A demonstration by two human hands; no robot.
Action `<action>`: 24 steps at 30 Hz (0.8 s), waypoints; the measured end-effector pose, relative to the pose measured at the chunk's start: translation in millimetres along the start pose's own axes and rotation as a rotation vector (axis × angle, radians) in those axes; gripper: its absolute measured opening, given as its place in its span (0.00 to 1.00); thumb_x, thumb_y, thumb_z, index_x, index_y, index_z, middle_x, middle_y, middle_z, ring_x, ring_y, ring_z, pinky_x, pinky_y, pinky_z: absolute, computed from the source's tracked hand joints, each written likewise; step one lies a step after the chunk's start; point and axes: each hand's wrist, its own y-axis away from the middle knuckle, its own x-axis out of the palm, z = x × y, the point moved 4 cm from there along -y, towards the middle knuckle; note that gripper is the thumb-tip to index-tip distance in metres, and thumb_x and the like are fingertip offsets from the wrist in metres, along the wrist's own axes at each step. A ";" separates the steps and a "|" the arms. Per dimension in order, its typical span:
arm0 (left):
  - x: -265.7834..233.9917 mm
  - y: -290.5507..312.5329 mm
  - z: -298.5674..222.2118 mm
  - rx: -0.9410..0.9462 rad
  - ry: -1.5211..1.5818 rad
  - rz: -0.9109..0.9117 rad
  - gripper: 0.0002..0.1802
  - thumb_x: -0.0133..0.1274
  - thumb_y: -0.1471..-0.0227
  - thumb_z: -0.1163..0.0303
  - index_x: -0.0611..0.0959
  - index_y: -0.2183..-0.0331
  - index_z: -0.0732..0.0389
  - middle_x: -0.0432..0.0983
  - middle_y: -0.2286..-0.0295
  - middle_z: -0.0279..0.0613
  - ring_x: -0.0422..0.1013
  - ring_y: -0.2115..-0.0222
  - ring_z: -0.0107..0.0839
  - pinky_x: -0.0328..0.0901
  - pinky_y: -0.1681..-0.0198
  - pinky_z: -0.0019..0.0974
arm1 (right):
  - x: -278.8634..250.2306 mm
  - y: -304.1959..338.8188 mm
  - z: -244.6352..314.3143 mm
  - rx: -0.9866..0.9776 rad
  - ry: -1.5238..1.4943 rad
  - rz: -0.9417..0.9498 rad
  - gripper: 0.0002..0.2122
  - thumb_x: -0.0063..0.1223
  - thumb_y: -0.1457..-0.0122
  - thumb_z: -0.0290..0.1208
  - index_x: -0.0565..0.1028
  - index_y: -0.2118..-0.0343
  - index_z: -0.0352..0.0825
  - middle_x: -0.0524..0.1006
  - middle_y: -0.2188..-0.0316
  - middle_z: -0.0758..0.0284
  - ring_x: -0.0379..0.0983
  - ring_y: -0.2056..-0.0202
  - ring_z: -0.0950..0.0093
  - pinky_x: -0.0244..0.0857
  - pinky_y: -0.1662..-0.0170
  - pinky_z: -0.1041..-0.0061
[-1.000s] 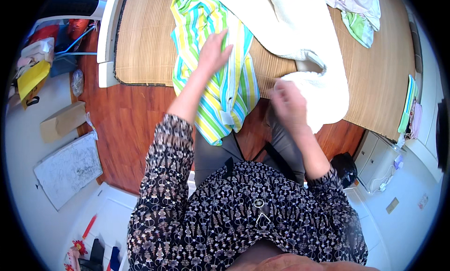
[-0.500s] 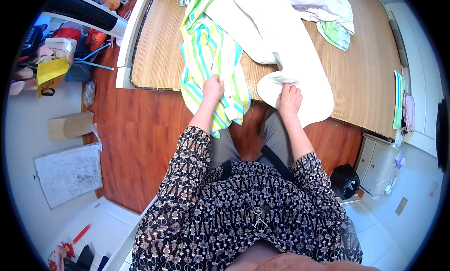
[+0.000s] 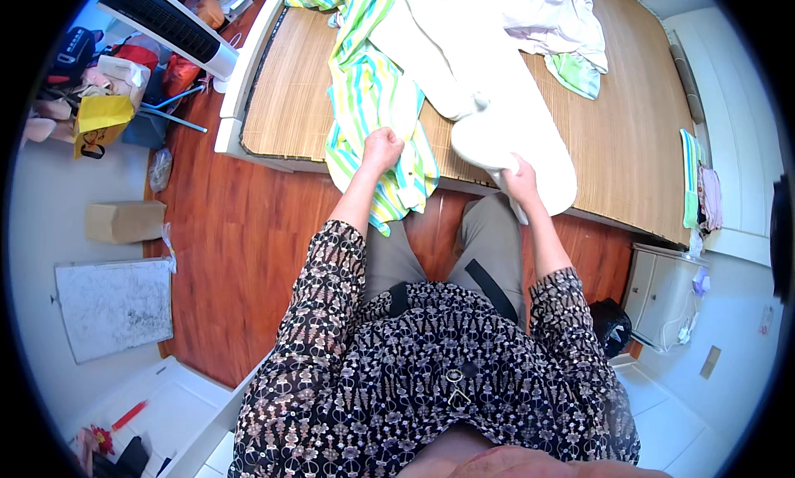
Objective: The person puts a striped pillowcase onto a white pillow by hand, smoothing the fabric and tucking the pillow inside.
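My left hand is closed on a duvet cover with green, blue, yellow and white stripes, which hangs over the bed's near edge. To its right, a thick white quilt spreads across the bed and droops past the same edge. My right hand pinches the folded-over rim of that quilt, with the thumb on top and the other fingers hidden underneath. Both cloths trail away to the far side of the bed.
Under the cloths lies a bamboo mat on the bed. A pale pink cloth is heaped at the back. Left stand a tower fan and a cardboard box; right, a white cabinet and a black bag.
My right hand has slid a little down and right to the quilt's rim, its grip turned. The quilt's folded end lies flatter. My left hand keeps its hold on the striped cover.
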 end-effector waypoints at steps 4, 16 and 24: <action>16.0 27.4 -24.1 -0.056 0.405 0.276 0.10 0.53 0.48 0.70 0.74 0.77 0.64 0.72 0.83 0.36 0.71 0.86 0.23 0.65 0.81 0.27 | -57.9 25.1 40.5 0.270 -1.382 -0.082 0.26 0.49 0.52 0.25 0.63 0.48 0.24 0.71 0.52 0.54 0.69 0.52 0.62 0.63 0.47 0.64; 9.3 41.4 56.0 -0.529 0.392 -0.409 0.06 0.55 0.61 0.72 0.77 0.81 0.63 0.73 0.83 0.41 0.71 0.79 0.35 0.66 0.70 0.37 | -72.1 79.4 77.7 0.164 -1.633 -0.030 0.33 0.48 0.50 0.37 0.58 0.42 0.26 0.66 0.47 0.49 0.66 0.48 0.55 0.60 0.43 0.56; -8.5 37.6 35.9 -0.668 1.145 -0.255 0.16 0.39 0.53 0.78 0.74 0.61 0.69 0.73 0.66 0.42 0.68 0.69 0.32 0.65 0.64 0.34 | -123.7 65.6 135.5 -0.205 -1.718 -0.107 0.31 0.36 0.44 0.45 0.58 0.42 0.27 0.64 0.45 0.51 0.64 0.46 0.56 0.58 0.43 0.54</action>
